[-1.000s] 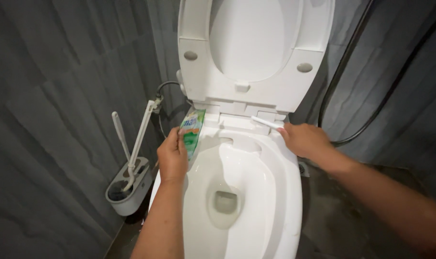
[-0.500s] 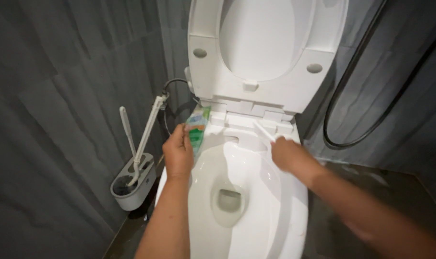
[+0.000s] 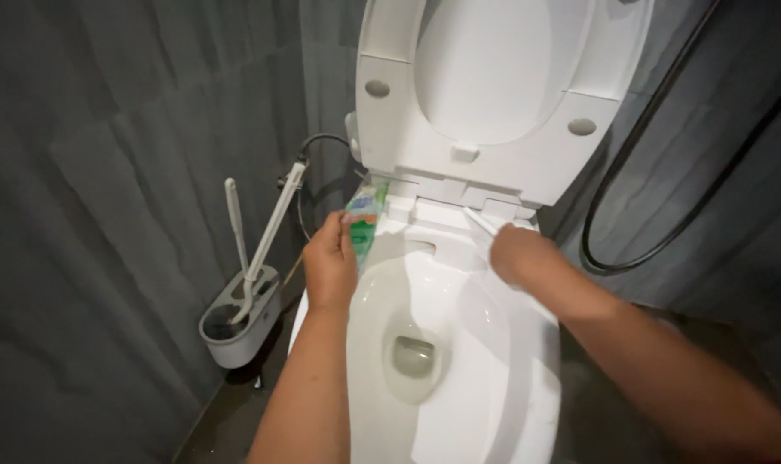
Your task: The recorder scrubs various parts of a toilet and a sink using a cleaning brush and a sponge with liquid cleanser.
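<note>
I'm gripping a green packet [image 3: 364, 215] in my left hand [image 3: 330, 266] and a thin white stick [image 3: 483, 222] in my right hand [image 3: 519, 255], over the toilet [image 3: 502, 378].

Bathroom: toilet [image 3: 459, 344] w/ brush holder [image 3: 240, 322], grey walls.

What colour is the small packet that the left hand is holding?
The packet in the left hand is mostly green with some orange, seen in the head view.

Dark grey stone-look walls [image 3: 107, 172] enclose a narrow corner. A white brush holder [image 3: 235, 322] stands on the dark floor [image 3: 227, 412] by the left wall. A black hose [image 3: 665, 172] loops on the right wall.
</note>
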